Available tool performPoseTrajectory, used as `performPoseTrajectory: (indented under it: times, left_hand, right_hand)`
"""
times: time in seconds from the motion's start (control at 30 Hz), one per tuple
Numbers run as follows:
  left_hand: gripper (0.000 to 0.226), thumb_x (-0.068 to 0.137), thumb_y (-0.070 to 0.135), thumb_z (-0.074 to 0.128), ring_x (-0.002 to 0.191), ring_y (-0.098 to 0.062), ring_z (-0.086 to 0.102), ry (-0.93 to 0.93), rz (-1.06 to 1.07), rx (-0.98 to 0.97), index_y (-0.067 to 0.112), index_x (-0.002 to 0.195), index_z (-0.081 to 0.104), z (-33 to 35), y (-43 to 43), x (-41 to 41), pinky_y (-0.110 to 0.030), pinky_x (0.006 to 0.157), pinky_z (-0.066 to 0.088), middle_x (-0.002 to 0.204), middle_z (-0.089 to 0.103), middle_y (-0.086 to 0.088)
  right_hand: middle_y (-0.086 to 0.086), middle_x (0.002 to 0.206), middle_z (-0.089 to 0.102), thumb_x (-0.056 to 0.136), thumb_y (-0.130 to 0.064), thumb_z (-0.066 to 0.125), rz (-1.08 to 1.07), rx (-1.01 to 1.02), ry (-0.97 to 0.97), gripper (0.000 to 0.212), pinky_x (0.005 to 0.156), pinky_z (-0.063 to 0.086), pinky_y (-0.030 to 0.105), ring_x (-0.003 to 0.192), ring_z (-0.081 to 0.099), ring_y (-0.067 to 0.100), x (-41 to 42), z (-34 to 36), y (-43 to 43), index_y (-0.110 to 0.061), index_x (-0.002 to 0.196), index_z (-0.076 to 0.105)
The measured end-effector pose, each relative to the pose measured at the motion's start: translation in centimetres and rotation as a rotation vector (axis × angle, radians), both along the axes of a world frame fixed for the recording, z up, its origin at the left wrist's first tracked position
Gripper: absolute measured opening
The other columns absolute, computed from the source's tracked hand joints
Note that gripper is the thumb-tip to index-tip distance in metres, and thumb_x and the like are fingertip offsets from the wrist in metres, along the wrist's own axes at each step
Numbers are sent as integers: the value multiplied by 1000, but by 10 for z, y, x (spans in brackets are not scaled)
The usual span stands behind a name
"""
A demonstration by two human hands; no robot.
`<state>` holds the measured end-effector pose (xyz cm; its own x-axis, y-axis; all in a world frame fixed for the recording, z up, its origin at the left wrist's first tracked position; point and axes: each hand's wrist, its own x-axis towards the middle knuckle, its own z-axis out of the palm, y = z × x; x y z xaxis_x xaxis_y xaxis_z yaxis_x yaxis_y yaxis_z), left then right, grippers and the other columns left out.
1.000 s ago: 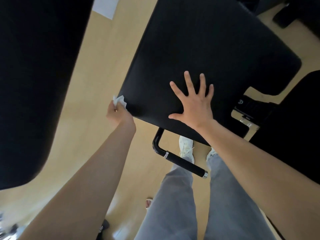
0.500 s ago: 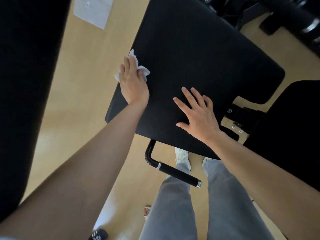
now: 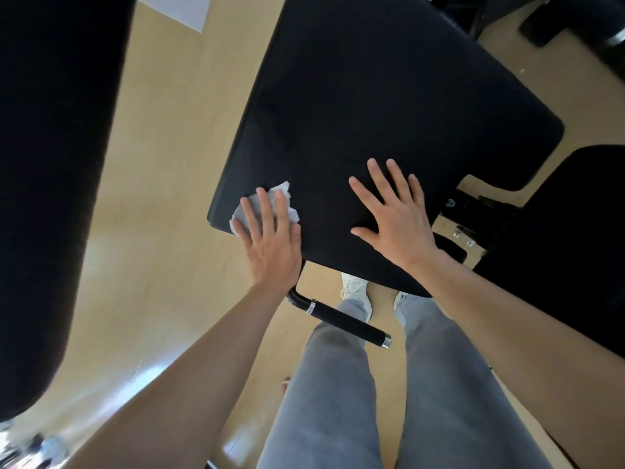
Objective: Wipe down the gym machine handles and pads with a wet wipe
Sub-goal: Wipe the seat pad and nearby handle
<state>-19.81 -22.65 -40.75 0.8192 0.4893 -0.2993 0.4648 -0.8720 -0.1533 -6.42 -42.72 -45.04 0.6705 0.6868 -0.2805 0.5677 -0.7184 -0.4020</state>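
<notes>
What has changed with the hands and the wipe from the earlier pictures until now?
The left hand first gripped the wipe at the left side edge of the pad. It then pressed the wipe flat on top, farther along that edge, and has now slid it back to the near left corner. The right hand stayed flat on the pad, and the handle stayed untouched.
</notes>
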Motion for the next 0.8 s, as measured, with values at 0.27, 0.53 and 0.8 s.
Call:
performPoseTrajectory:
  times: [0.27, 0.53, 0.8]
  left_hand:
    - [66, 108, 44, 15, 158, -36, -1, -125, 119, 3, 12, 163, 0, 0, 6, 99, -60, 126, 4, 171, 1, -16]
    - [61, 111, 40, 15, 158, -36, -2, -1, -412, -99, 14, 165, 3, 4, -6, 95, -56, 127, 9, 172, 2, -12]
    - [41, 107, 3, 43, 148, -38, 38, -355, -373, -233, 3, 146, 53, 19, 1, 47, -52, 120, 36, 157, 43, -19]
  right_hand:
    - [10, 171, 10, 90, -57, 66, -12, 57, -34, 91, 125, 17, 57, 158, 8, 35, -2, -6, -5, -28, 163, 19]
    - [8, 170, 17, 90, -49, 71, -18, 128, -41, 84, 125, 20, 53, 157, 13, 31, 2, -6, -13, -25, 159, 31]
    - [16, 150, 54, 101, -15, 61, -59, 615, -134, 35, 115, 40, 48, 141, 49, 31, -11, 5, 16, -3, 134, 63]
